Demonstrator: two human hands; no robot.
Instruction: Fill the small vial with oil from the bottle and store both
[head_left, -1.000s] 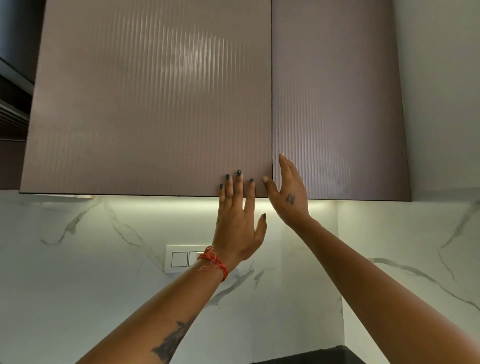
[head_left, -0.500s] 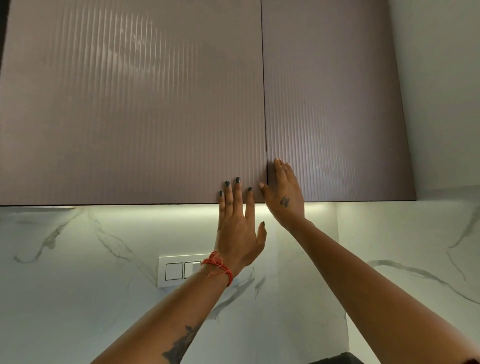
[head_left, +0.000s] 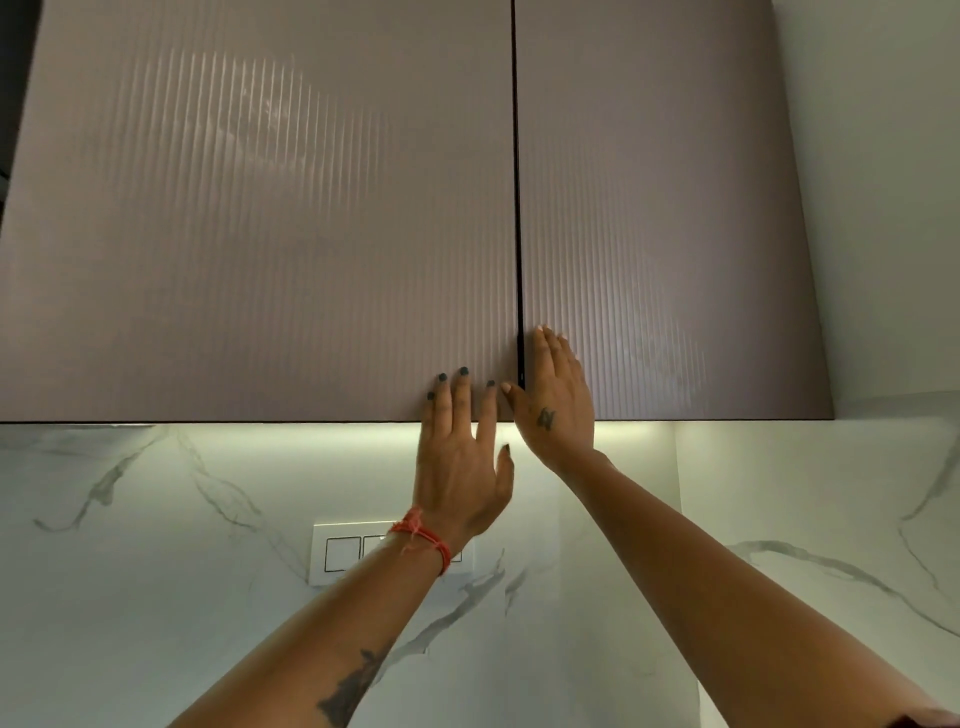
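Observation:
Neither the vial nor the oil bottle is in view. Two ribbed mauve doors of a wall cabinet fill the upper frame, both closed: the left door (head_left: 260, 234) and the right door (head_left: 649, 234). My left hand (head_left: 460, 457), with a red thread at the wrist, lies flat with fingers spread on the lower right corner of the left door. My right hand (head_left: 558, 402) presses flat on the lower left corner of the right door, beside the dark gap between the doors. Both hands hold nothing.
Below the cabinet runs a lit white marble backsplash (head_left: 156, 597) with a white switch plate (head_left: 343, 553). A plain white wall (head_left: 893, 208) stands to the right of the cabinet. A dark edge shows at the far left.
The view has shifted slightly right and the doors fill more of the frame. Both hands stay flat on the door corners; the right hand has slid a little closer to the gap.

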